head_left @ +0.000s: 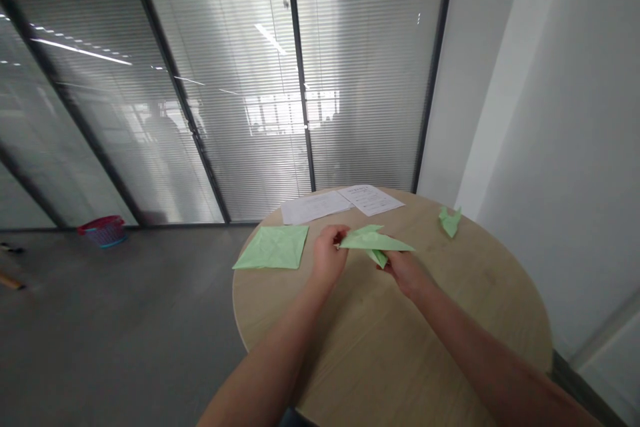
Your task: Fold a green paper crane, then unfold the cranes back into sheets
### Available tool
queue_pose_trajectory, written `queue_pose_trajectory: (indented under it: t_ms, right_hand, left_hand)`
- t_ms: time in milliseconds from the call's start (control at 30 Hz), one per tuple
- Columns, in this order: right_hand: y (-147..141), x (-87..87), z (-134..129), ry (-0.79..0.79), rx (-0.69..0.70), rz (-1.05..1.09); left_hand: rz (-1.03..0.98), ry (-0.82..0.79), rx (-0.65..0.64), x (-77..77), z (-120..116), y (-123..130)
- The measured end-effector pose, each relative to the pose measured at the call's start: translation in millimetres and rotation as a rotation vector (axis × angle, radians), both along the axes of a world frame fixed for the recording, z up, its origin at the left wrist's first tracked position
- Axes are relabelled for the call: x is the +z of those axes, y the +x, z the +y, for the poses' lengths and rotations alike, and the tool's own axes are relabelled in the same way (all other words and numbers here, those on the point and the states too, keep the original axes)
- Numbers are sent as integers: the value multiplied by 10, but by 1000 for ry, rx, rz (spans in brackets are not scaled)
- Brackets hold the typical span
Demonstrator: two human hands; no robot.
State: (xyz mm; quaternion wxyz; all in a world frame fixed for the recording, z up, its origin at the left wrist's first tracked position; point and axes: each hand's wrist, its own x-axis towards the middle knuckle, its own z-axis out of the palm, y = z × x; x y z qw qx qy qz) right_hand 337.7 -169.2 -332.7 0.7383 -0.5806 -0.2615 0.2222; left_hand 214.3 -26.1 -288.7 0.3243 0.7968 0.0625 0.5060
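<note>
A folded sheet of light green paper (376,241) is held above the round table, with several pointed flaps sticking out. My left hand (331,248) pinches its left end, fingers closed on the edge. From below and to the right, my right hand (404,272) grips the paper's underside near a lower flap; its fingertips are partly hidden by the paper. A flat green sheet (274,247) with crease marks lies on the table left of my left hand. Farther right, near the table's edge, stands a small folded green paper piece (450,221).
Printed white sheets (369,200) lie at the far edge of the round wooden table (450,320). Behind it is a glass partition (370,67) with blinds; a white wall (585,147) stands at right. A red and blue basket (104,232) sits on the grey floor.
</note>
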Motion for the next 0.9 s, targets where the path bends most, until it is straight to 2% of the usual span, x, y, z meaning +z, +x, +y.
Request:
queue_pose_trajectory:
  t_ms: [133,300,433,533,633,767,900]
  right_hand:
    - [-72,42,-5,-69,46,78]
    - [-159,131,5,-113,210,386]
    - [-216,200,-24,-122,350,524]
    - [-260,239,-38,-135,400,567]
    - [-271,246,-29,-125,376,565]
    - [-199,197,-10,-37,271,551]
    - [-104,119,-8,36,261,464]
  left_hand:
    - [-30,-123,48,2,96,1]
    - [-30,-144,25,38,53,-30]
    - [96,-168,-17,22,-3,-10]
    - [228,-124,-27,-2,-9,6]
    - [268,-71,15,5,12,-8]
    - [269,2,39,47,56,-54]
    - [317,30,70,55,67,-73]
